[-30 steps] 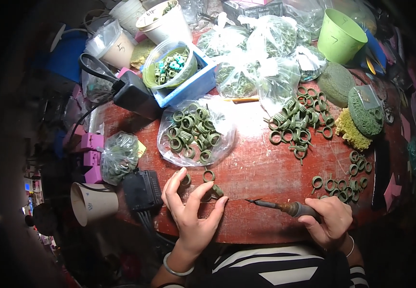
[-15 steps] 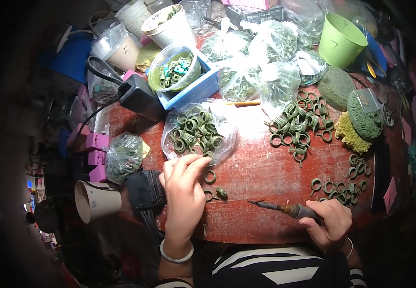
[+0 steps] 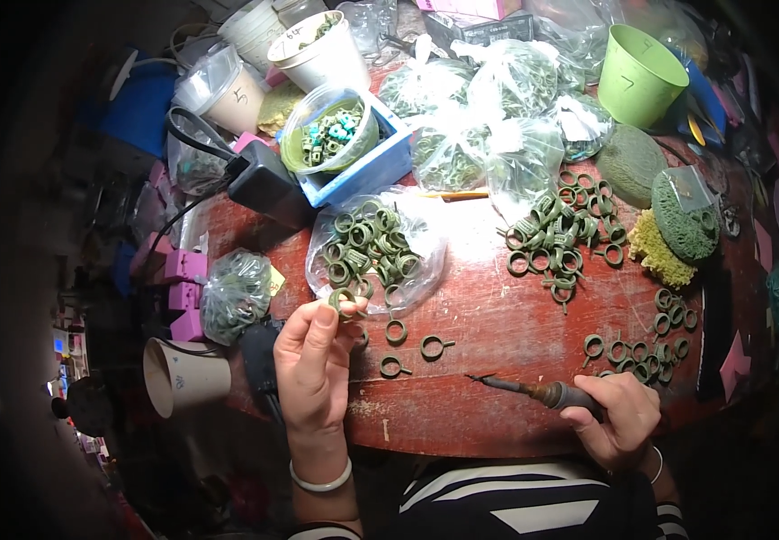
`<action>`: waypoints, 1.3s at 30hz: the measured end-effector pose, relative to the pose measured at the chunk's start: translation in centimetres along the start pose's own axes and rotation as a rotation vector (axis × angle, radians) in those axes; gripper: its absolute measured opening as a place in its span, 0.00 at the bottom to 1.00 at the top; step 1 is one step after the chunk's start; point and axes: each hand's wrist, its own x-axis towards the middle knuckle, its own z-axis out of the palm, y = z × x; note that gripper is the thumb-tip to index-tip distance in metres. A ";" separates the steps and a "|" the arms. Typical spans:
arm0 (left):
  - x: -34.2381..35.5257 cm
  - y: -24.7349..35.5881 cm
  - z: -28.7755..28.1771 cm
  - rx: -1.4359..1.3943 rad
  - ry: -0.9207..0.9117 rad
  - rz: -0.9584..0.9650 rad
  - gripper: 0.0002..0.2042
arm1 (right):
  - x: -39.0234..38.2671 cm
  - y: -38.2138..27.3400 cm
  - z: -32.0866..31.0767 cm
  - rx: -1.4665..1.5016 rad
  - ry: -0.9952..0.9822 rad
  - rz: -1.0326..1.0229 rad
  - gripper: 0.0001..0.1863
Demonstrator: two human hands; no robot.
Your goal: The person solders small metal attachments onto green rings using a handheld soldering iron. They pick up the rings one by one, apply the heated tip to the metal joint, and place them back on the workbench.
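My left hand (image 3: 316, 364) is closed at the fingertips on a small green ring with a stem (image 3: 339, 300), raised just in front of an open clear bag (image 3: 430, 261) of similar rings. Close by on the table lie loose green rings (image 3: 434, 347); another is partly hidden behind the fingers. My right hand (image 3: 622, 416) wraps round the handle of a soldering-iron-like pen (image 3: 544, 393). Its thin dark tip points left, over the red tabletop. Beyond that hand sits a cluster of green rings (image 3: 646, 363), with a larger pile (image 3: 556, 236) farther back.
Tied clear bags (image 3: 515, 81) crowd the back beside a green bucket (image 3: 640, 76). A blue tray (image 3: 362, 175) bears a tub of small parts, next to a black box (image 3: 268, 184). Sponges (image 3: 684, 216) lie at right. A beige cup (image 3: 185, 378) and pink blocks (image 3: 184, 265) stand left.
My left hand has turned palm-up and drawn back left from the bag's front, now lifting a ring. A loose ring on the table now lies flat, farther right. My right hand stays put.
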 end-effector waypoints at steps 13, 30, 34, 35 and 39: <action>-0.3 0.8 1.3 0.020 -0.028 0.145 0.24 | 0.0 0.0 0.3 -0.003 0.014 0.013 0.21; 2.5 -1.9 3.1 0.934 0.146 0.287 0.03 | -0.1 0.0 0.0 -0.019 -0.019 0.008 0.21; 3.7 -3.4 2.8 1.051 0.053 0.420 0.07 | -0.1 0.0 0.0 0.002 -0.017 0.009 0.21; 3.5 -3.2 2.8 1.055 0.054 0.421 0.07 | -0.1 0.1 0.1 0.011 -0.019 0.006 0.21; 3.5 -2.5 2.3 0.609 0.130 0.171 0.06 | -0.1 0.0 -0.1 -0.002 -0.010 0.026 0.21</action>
